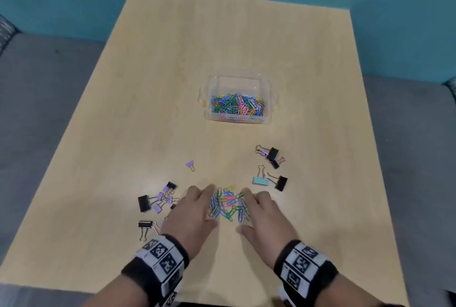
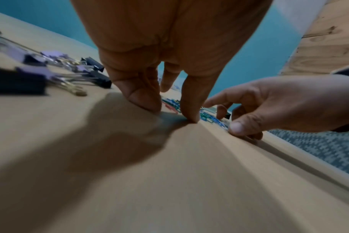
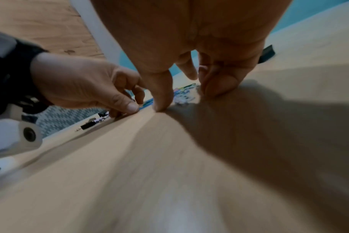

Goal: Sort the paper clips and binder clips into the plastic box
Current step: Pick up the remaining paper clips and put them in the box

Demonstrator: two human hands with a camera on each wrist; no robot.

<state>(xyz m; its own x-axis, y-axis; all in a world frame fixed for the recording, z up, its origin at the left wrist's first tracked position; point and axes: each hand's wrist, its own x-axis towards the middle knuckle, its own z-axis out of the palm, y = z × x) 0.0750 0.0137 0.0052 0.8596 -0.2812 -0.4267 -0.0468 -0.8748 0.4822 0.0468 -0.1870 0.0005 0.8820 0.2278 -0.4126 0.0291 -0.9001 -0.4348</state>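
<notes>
Corralling the loose clips, both hands were down on the table, one either side of the coloured heap. The left hand sat on the heap's left edge, fingers bent with their tips on the wood; the right hand mirrored it on the right edge, thumb planted on the near side. From the left wrist view the left fingertips pressed the surface right against the clips, nothing yet pinched. The right wrist view showed the same for the right fingertips: curved inward, touching wood, closed on nothing that I could make out. So both hands were cupped narrow, raking rather than gripping.

The box stood well ahead of the hands, already holding a bed of paper clips. Binder clips lay outside each hand: a dark and purple bunch just left of the left hand, a blue one and a black one just beyond the right, another bunch further ahead, and a lone purple one ahead of the left.

My read: that heap would be light, wiry and slippery on smooth wood, likely to snag together and shed strays when lifted. Best taken as a scoop, fingers sliding under from both sides and squeezing inward. The binder clips looked stiff and chunkier, easy to pinch by the body or a wire handle.
</notes>
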